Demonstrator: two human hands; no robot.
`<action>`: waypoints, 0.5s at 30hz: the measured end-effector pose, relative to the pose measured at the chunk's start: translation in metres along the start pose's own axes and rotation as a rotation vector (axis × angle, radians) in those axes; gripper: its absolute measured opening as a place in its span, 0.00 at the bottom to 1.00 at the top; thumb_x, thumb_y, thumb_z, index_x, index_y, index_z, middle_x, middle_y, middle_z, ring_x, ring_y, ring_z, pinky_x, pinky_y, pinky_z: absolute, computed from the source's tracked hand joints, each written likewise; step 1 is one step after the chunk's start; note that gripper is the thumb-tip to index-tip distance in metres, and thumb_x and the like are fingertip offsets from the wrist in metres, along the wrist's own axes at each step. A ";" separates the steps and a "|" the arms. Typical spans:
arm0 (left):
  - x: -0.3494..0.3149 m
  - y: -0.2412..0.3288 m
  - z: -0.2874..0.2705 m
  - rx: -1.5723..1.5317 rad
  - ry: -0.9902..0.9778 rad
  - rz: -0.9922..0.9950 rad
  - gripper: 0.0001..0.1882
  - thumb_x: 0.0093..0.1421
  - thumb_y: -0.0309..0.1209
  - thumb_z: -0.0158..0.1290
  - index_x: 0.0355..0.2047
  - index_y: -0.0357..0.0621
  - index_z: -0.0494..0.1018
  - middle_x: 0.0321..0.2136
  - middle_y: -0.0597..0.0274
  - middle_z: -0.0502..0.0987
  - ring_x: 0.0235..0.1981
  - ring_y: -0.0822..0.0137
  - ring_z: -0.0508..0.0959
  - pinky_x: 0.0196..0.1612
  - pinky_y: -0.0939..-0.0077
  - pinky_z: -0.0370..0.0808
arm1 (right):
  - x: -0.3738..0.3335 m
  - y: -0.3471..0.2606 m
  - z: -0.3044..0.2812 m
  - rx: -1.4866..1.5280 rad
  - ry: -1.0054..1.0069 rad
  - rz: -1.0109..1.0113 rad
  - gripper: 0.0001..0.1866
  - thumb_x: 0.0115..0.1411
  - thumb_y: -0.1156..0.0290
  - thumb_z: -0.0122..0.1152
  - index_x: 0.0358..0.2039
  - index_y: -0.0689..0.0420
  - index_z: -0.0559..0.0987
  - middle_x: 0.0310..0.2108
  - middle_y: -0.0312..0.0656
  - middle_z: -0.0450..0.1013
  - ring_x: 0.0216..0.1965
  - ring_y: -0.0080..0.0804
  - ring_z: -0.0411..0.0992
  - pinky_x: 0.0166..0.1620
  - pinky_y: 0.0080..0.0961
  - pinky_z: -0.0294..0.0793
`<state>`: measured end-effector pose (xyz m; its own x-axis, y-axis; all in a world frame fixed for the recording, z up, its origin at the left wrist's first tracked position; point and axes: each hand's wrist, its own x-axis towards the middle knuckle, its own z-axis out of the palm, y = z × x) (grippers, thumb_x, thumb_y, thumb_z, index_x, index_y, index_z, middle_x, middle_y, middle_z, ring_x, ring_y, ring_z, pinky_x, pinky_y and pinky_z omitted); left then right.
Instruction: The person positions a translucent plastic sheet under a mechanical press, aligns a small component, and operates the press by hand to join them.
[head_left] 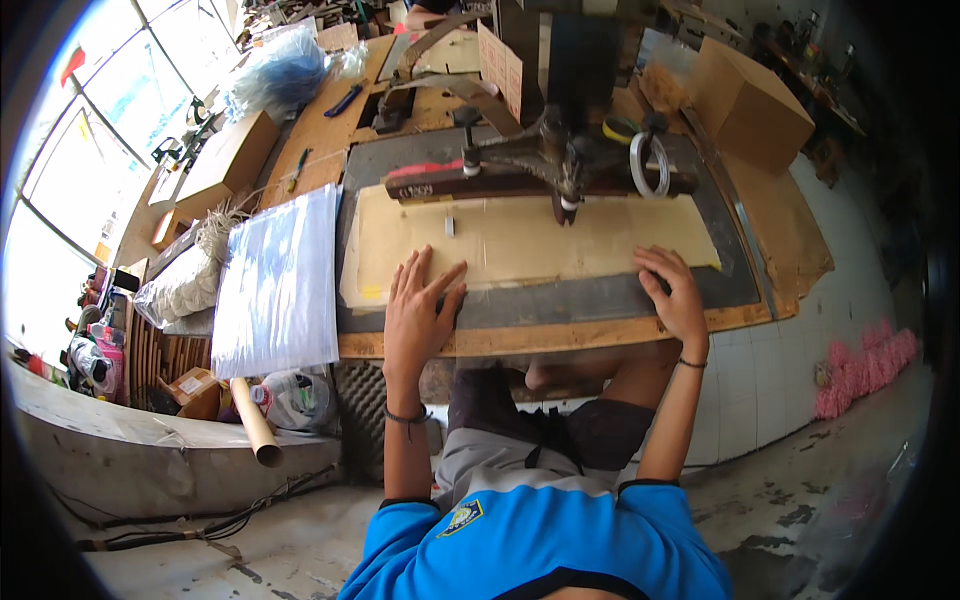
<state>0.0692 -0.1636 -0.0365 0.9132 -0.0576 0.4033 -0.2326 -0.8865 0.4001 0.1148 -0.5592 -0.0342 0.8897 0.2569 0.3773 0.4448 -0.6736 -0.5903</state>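
My left hand (422, 305) lies with spread fingers at the near left part of a long tan sheet (590, 235). My right hand (675, 292) rests near the sheet's right end, fingers stretched out and nothing gripped. Faint glossy reflections over the sheet look like clear plastic, but its edges are hard to make out. The sheet sits on a dark grey mat (735, 270). Along its far side runs a dark metal bar (430, 187), carried by a black bracket (550, 155). A small whitish piece (449, 226) is on the sheet, beyond my left hand.
A stack of clear plastic bags (280, 280) overhangs the table's left front edge. Two tape rolls hang by the bracket, one a pale roll (650, 165). Cardboard boxes stand right (755, 105) and left (225, 160). A blue cutter (344, 100) lies far left. A cardboard tube (255, 425) leans below.
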 end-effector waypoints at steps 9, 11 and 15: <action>0.003 0.008 -0.003 -0.011 0.000 -0.030 0.18 0.66 0.39 0.56 0.56 0.57 0.81 0.65 0.41 0.68 0.68 0.42 0.65 0.73 0.52 0.56 | -0.003 -0.006 -0.002 0.000 0.005 0.018 0.16 0.68 0.58 0.61 0.46 0.56 0.84 0.55 0.40 0.79 0.64 0.49 0.69 0.72 0.50 0.55; 0.000 0.007 -0.004 -0.023 -0.004 -0.032 0.18 0.67 0.39 0.56 0.55 0.57 0.81 0.65 0.41 0.69 0.68 0.42 0.66 0.72 0.52 0.57 | -0.002 -0.006 -0.001 -0.006 0.004 0.012 0.16 0.68 0.58 0.61 0.46 0.56 0.84 0.55 0.40 0.79 0.64 0.49 0.69 0.72 0.50 0.55; -0.001 0.003 -0.002 -0.041 0.027 -0.020 0.16 0.67 0.37 0.56 0.53 0.55 0.82 0.62 0.43 0.71 0.66 0.43 0.68 0.70 0.52 0.61 | 0.000 -0.004 0.000 0.003 0.011 0.007 0.15 0.68 0.59 0.61 0.46 0.56 0.84 0.55 0.40 0.79 0.64 0.49 0.69 0.72 0.50 0.55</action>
<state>0.0668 -0.1654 -0.0336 0.9087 -0.0269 0.4167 -0.2280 -0.8680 0.4412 0.1132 -0.5561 -0.0313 0.8915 0.2445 0.3813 0.4391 -0.6733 -0.5949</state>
